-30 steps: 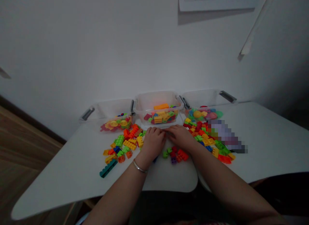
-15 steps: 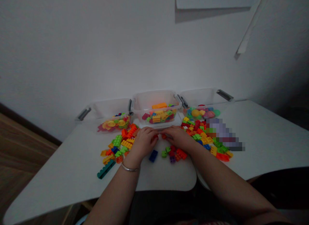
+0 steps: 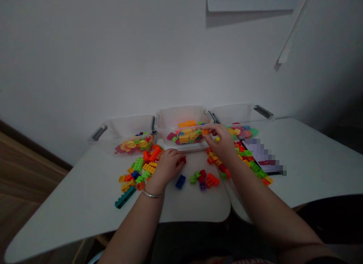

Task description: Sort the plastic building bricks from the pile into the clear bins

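My left hand (image 3: pixel 170 163) rests low over the table with its fingers curled round a dark red toy building brick (image 3: pixel 183 160), mostly hidden by the fingertips. My right hand (image 3: pixel 222 143) is raised by the front right corner of the middle clear bin (image 3: pixel 185 109), pinching an orange building brick (image 3: pixel 205 132). A small yellow piece (image 3: pixel 217 138) shows against that hand; whether it is held I cannot tell. Between my forearms lie a blue brick (image 3: pixel 180 182) and a small group of green, red, purple and orange bricks (image 3: pixel 211 180).
Loose bricks spread at left (image 3: pixel 138 164) and right (image 3: pixel 256 169). A left clear bin (image 3: pixel 124 124) and a right clear bin (image 3: pixel 235 112) flank the middle one, each holding coloured pieces. A partly blurred tablet-like object (image 3: pixel 258 152) lies at right. A teal long brick (image 3: pixel 125 197) lies front left.
My right hand has moved away from my left, up and to the right, with an orange brick now visible in its fingers. My left hand has stayed nearly still.
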A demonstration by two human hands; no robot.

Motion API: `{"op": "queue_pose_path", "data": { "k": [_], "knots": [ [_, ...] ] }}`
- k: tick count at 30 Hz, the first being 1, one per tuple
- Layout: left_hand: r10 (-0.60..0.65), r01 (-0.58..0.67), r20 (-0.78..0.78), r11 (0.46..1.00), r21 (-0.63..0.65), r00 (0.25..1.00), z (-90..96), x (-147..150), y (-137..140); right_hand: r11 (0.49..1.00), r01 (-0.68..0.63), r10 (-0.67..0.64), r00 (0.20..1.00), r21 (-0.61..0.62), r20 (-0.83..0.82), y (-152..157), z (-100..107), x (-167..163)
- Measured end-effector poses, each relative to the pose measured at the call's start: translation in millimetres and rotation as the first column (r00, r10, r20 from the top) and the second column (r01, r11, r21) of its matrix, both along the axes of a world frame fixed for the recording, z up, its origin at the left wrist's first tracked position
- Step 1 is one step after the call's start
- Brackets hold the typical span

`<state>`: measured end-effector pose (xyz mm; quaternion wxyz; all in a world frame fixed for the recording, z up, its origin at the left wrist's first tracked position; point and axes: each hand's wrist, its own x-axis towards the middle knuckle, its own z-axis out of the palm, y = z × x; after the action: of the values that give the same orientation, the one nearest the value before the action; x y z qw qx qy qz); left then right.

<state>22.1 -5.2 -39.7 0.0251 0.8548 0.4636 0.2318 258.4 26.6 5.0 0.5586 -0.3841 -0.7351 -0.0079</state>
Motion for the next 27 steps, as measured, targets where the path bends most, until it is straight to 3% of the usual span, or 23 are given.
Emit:
{"op": "queue_pose_path", "data": {
  "k": [2,5,11,17,23,27],
  "knots": [
    [0.000,0.000,0.002,1.000,-0.010,1.000,0.5,0,0,0.997,0.077,-0.077,0.995,0.002,-0.070,11,14,6],
    [0.001,-0.001,0.006,1.000,-0.020,1.000,0.5,0,0,0.986,0.161,-0.162,0.987,-0.052,-0.016,32,28,12],
    [0.001,-0.001,-0.004,1.000,-0.007,1.000,-1.1,0,1,0.960,0.160,-0.067,0.927,-0.228,0.368,56,37,14],
    [-0.007,0.007,0.017,1.000,0.014,1.000,-1.0,0,0,0.963,0.231,-0.087,0.760,-0.142,0.644,51,37,9],
    [-0.007,0.007,0.003,1.000,-0.005,1.000,0.6,0,1,0.962,0.243,-0.090,0.711,-0.123,0.697,49,36,4],
    [-0.009,0.009,0.012,1.000,-0.011,1.000,1.3,1,0,0.966,0.164,0.005,0.764,-0.202,0.645,49,34,6]
  ]
}}
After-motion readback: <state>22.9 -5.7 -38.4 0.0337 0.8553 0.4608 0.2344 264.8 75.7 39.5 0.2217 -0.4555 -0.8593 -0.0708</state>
